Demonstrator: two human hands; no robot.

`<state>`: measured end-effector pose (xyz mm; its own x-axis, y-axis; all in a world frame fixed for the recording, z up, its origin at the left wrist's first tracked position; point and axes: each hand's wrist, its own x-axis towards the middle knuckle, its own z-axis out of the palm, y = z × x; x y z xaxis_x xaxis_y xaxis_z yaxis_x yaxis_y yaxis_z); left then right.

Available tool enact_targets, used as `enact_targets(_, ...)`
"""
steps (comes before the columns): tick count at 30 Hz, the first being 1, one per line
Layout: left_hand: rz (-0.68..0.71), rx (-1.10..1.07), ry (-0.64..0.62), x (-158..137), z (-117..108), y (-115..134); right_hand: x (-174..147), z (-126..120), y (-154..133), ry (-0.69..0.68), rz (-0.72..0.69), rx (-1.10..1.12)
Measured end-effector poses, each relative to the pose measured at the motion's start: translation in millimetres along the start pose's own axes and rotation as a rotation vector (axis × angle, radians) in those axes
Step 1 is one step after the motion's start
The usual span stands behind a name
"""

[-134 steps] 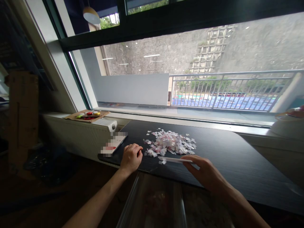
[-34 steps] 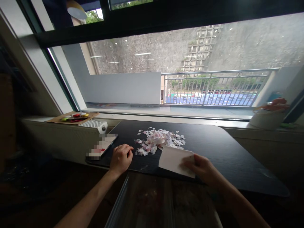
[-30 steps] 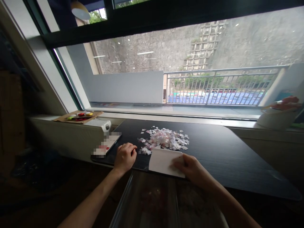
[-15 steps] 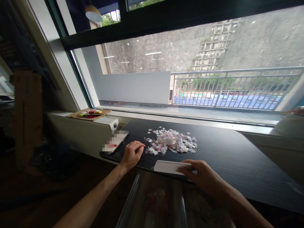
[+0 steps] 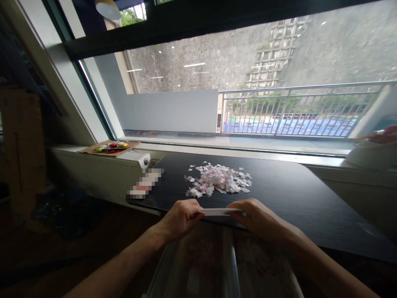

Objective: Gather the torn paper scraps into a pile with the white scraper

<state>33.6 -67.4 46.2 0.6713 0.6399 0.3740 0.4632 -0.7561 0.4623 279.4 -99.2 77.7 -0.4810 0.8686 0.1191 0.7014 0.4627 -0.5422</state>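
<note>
Gripping opposite ends of 1 white card (image 5: 215, 212), the left hand (image 5: 181, 218) and right hand (image 5: 256, 217) are near a pile of paper scraps (image 5: 220, 179) on the black desk (image 5: 285, 188).

Your card (image 5: 217, 212): plain white. Your scraps (image 5: 218, 178): white, some pinkish. Your table (image 5: 297, 194): black, faint grain. You see brown box (image 5: 23, 157), blue court (image 5: 313, 126), grey wall (image 5: 214, 54), pale-grey panel (image 5: 173, 111), silvery railing (image 5: 283, 111).
</note>
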Motion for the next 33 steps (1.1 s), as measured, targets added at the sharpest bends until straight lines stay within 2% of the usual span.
enact_targets(3, 0.025, 0.007, -0.018, 1.7, 1.1, 1.6, -4.6, 1.0, -1.4, -0.03, -0.002, -0.036)
enact_targets(8, 0.02, 0.015, 0.011, 9.1, 6.7, 2.7, -11.7, 2.9, -0.2, 0.067, 0.017, -0.127)
enact_targets(11, 0.043, -0.003, -0.022, 11.3, 8.6, 5.3, -15.7, 1.8, 0.7, 0.004, 0.016, -0.117)
enact_targets(15, 0.036, 0.002, 0.003, 12.3, 8.1, 6.6, -17.4, 2.4, 0.8, 0.084, 0.031, -0.142)
enact_targets(20, 0.056, 0.0, -0.051, 9.7, 7.6, 6.6, -19.3, 4.1, -0.1, 0.027, 0.012, -0.114)
enact_targets(24, 0.031, 0.001, -0.008, 8.1, 7.7, 7.2, -20.9, 4.7, -3.7, 0.096, 0.02, -0.117)
enact_targets(28, 0.059, 0.002, -0.06, 4.9, 6.8, 9.0, -22.3, 6.8, -9.2, 0.019, -0.006, -0.122)
enact_targets(33, 0.057, 0.063, 0.01, -0.4, 8.2, 8.1, -22.1, 15.2, -9.6, 0.068, -0.027, -0.199)
